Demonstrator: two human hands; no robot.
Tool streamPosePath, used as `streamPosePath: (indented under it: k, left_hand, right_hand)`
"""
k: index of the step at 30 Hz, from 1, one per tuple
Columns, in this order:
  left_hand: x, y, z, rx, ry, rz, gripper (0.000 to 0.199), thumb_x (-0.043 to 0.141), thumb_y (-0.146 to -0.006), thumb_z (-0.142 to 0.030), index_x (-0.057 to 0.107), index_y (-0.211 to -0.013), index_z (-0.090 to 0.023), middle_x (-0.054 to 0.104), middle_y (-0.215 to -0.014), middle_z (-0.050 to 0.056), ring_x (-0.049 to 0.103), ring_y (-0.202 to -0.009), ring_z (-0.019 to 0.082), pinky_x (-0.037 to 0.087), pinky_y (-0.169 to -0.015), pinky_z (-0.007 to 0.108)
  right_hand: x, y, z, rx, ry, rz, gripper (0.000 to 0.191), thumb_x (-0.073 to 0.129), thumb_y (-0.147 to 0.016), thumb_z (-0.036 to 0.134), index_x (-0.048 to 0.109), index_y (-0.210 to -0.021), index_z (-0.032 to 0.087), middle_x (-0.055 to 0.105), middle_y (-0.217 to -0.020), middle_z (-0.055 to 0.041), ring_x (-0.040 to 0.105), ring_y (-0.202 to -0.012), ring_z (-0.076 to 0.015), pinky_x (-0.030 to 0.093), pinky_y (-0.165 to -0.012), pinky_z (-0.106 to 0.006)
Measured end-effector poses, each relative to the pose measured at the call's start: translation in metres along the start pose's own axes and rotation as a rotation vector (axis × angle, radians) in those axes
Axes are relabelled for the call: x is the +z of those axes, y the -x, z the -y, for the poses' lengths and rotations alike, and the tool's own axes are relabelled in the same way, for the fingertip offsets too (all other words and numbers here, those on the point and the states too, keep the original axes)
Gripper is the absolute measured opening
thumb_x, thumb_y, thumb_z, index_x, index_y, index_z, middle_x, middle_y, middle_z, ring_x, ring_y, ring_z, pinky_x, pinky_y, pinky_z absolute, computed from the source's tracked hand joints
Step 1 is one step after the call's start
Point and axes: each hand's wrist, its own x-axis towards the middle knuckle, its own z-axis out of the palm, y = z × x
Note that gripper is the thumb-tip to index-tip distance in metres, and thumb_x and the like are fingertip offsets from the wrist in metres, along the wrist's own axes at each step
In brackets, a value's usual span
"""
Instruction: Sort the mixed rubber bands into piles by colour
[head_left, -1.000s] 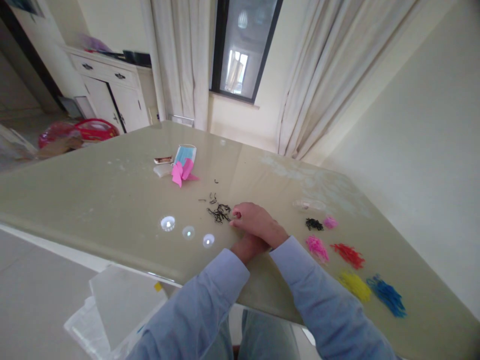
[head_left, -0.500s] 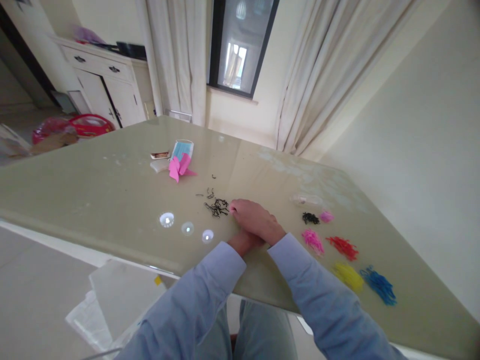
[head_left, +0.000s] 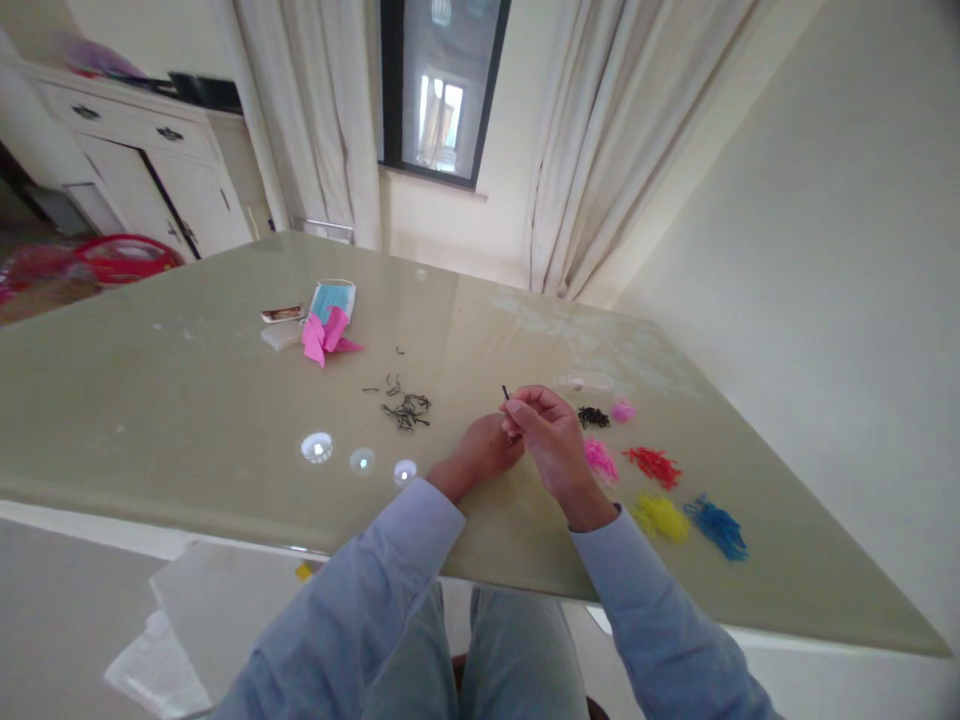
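1. Our table point(head_left: 187, 400) is a wide, glossy beige slab that fills most of the view.
2. Our right hand point(head_left: 551, 440) is raised just above the table, fingertips pinched on a small black piece point(head_left: 505, 393) that sticks up from them.
3. Our left hand point(head_left: 484, 452) sits just beside the right one, touching it, fingers curled; we cannot tell whether it grips anything.
4. A face mask point(head_left: 334, 298) and a pink paper point(head_left: 324, 338) lie at the far left.
5. To the right lie small heaps: blue point(head_left: 718, 525), yellow point(head_left: 660, 517), red point(head_left: 654, 465), pink point(head_left: 600, 460), and a black heap point(head_left: 593, 416) near our right hand.
6. A loose scatter of black pieces point(head_left: 405, 410) lies left of our hands, well apart from the black heap.
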Motion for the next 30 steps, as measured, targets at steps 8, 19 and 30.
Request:
streamPosePath:
  k: [8, 19, 30]
  left_hand:
    - [-0.019, 0.005, -0.008, 0.079, 0.035, 0.080, 0.020, 0.052, -0.085, -0.016, 0.071, -0.081, -0.018, 0.070, -0.084, 0.005, 0.062, -0.080, 0.017, 0.044, -0.074, 0.026]
    - [-0.018, 0.002, -0.005, 0.019, 0.077, 0.057, 0.023, 0.053, -0.087, -0.019, 0.075, -0.093, -0.018, 0.073, -0.090, 0.004, 0.062, -0.080, 0.015, 0.046, -0.075, 0.026]
    - [-0.018, 0.001, -0.002, 0.009, 0.082, 0.057, 0.024, 0.053, -0.086, -0.021, 0.075, -0.095, -0.017, 0.074, -0.094, 0.005, 0.064, -0.081, 0.016, 0.047, -0.076, 0.028]
  right_hand:
    - [-0.021, 0.033, 0.018, -0.019, -0.298, -0.080, 0.014, 0.077, -0.074, 0.025, 0.066, -0.082, 0.022, 0.067, -0.071, 0.0030, 0.057, -0.058, -0.0089, 0.048, -0.056, -0.022]
    - [-0.045, 0.039, 0.020, -0.006, -0.355, -0.158, 0.020, 0.079, -0.072, 0.028, 0.065, -0.084, 0.023, 0.071, -0.081, 0.0024, 0.058, -0.056, -0.0079, 0.050, -0.052, -0.021]
    - [-0.055, 0.040, 0.026, -0.015, -0.326, -0.145, 0.017, 0.078, -0.074, 0.028, 0.067, -0.085, 0.022, 0.071, -0.082, 0.0019, 0.058, -0.056, -0.0075, 0.049, -0.052, -0.020]
